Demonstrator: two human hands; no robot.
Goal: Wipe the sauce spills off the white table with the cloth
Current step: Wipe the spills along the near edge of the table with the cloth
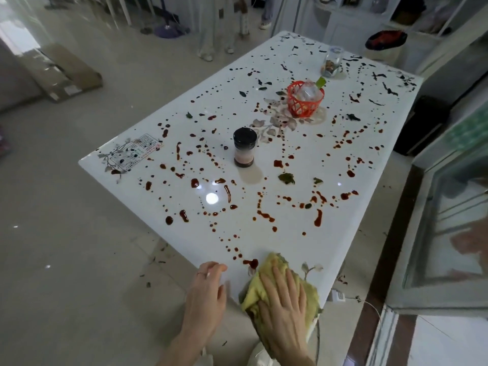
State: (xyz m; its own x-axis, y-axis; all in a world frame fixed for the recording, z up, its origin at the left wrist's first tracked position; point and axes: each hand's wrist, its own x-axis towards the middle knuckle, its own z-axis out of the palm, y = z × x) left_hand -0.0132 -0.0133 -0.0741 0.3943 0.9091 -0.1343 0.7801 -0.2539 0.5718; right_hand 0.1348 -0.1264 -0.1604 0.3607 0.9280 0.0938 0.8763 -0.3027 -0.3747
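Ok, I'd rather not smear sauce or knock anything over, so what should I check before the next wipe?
1. Right hand flat on the yellow cloth: ok.
2. Cloth on the white table, near edge: ok.
3. Nearest red sauce blob right beside the cloth: ok.
4. Stroke path free of objects: not ok, black-lidded jar and orange basket stand among the spills.
5. Left hand steadying the table edge: cannot tell.
6. Cloth damp enough: cannot tell.

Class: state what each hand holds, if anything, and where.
Neither grips anything. The right hand presses flat on the yellow cloth; the left hand rests at the table edge.
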